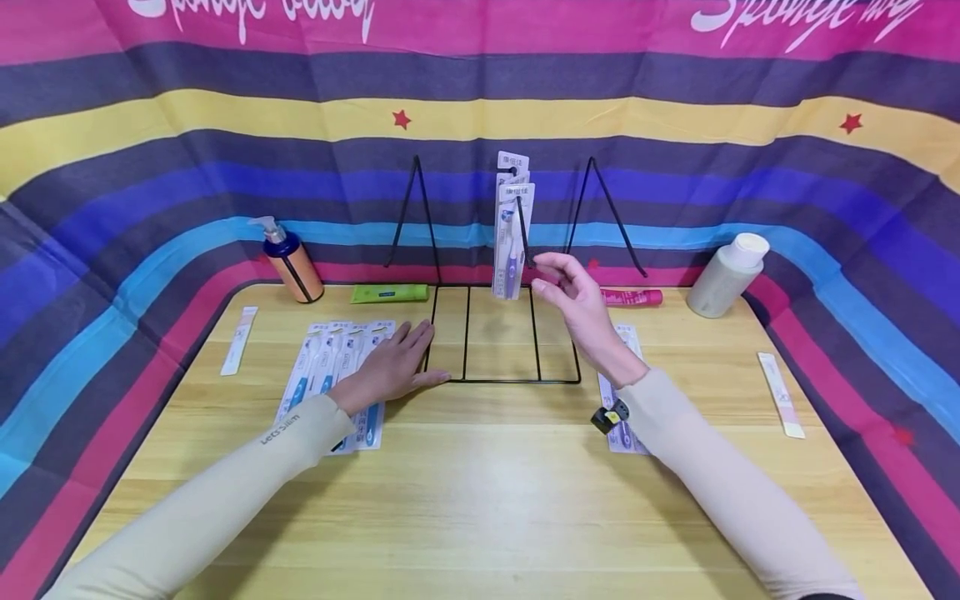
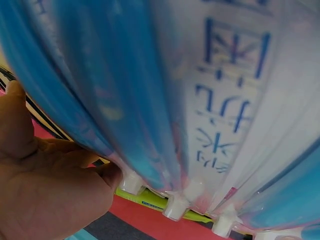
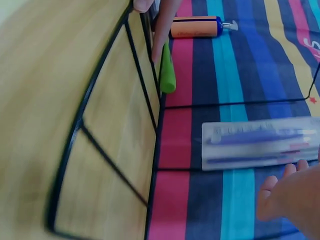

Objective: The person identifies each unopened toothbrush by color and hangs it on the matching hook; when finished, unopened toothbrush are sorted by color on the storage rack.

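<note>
Packaged purple toothbrushes (image 1: pixel 513 250) hang one behind another from a hook of the black wire rack (image 1: pixel 522 381). Just right of the hook's tip is my right hand (image 1: pixel 577 308), fingers loosely bent and holding nothing. In the right wrist view, that hand (image 3: pixel 295 192) is beside the hanging packs (image 3: pixel 260 144), with a small gap visible. My left hand (image 1: pixel 390 367) rests with fingers extended at the rack's left edge. Under its wrist lie several packaged blue toothbrushes (image 1: pixel 318 367), which fill most of the left wrist view. More packaged purple toothbrushes (image 1: pixel 626 437) lie partly hidden under my right forearm.
At the back left stand an orange pump bottle (image 1: pixel 296 267) and a green tube (image 1: pixel 390 293). A red tube (image 1: pixel 633 297) and a grey-green bottle (image 1: pixel 727 275) are at the back right. Slim sachets (image 1: pixel 238 340) lie near both sides. Striped cloth (image 1: pixel 337 183) encloses the table.
</note>
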A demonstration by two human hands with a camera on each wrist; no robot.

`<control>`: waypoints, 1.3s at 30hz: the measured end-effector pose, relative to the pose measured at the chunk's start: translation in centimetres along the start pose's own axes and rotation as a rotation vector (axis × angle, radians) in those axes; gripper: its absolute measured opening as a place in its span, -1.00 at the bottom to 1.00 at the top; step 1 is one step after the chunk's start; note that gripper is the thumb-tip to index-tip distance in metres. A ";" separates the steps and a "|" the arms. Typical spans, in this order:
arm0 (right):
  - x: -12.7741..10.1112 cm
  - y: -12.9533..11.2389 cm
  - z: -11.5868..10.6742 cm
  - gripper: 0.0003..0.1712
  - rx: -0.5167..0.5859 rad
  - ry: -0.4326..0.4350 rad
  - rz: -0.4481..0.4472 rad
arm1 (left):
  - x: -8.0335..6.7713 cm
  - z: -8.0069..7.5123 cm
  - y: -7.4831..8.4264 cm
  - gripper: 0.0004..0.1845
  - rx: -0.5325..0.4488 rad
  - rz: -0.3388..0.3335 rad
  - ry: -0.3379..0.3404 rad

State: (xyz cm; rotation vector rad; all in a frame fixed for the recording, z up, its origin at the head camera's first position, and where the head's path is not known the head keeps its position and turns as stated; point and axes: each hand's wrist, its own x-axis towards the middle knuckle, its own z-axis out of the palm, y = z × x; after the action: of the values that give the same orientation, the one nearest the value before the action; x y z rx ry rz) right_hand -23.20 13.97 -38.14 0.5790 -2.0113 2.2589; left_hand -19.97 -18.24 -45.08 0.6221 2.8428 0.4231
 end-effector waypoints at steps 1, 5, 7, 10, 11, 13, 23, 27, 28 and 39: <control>-0.4 -0.1 -0.5 -0.54 0.004 0.009 -0.004 | 0.1 0.0 0.0 0.04 0.003 0.003 0.004; -2.0 -0.4 -3.0 -0.61 0.030 0.073 0.006 | 0.3 -0.1 -0.1 0.03 0.007 0.002 0.006; -3.1 -0.5 -4.4 -0.62 0.044 0.103 0.033 | 0.3 -0.1 -0.1 0.04 0.013 -0.004 0.003; -5.1 -0.2 -6.6 -0.62 0.015 0.150 0.107 | 0.1 -0.2 0.0 0.05 0.017 -0.016 -0.004; -5.8 -0.1 -7.4 -0.60 -0.003 0.159 0.138 | 0.0 -0.2 0.0 0.05 0.016 -0.017 -0.006; -7.3 0.1 -8.7 -0.54 -0.055 0.185 0.212 | -0.2 -0.1 0.1 0.05 0.015 -0.018 -0.007; -11.9 0.7 -13.1 -0.24 -0.422 0.159 0.534 | -0.4 0.3 0.1 0.04 0.005 -0.007 0.010; -13.2 0.9 -14.1 -0.26 -0.530 0.071 0.611 | -0.4 0.3 0.2 0.05 -0.001 -0.021 -0.004; -13.4 0.8 -14.3 -0.26 -0.557 0.054 0.631 | -0.4 0.3 0.3 0.06 -0.004 -0.024 -0.008; -14.1 -0.2 -14.4 -0.42 -0.781 -0.002 0.631 | 0.0 0.1 0.4 0.06 -0.002 -0.029 -0.019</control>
State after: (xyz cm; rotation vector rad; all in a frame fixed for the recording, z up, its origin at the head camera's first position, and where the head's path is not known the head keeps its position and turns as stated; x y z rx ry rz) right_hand -13.49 30.75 -43.55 -0.1483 -3.0892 1.3928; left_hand -19.85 -17.87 -45.02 0.5805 2.8294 0.4128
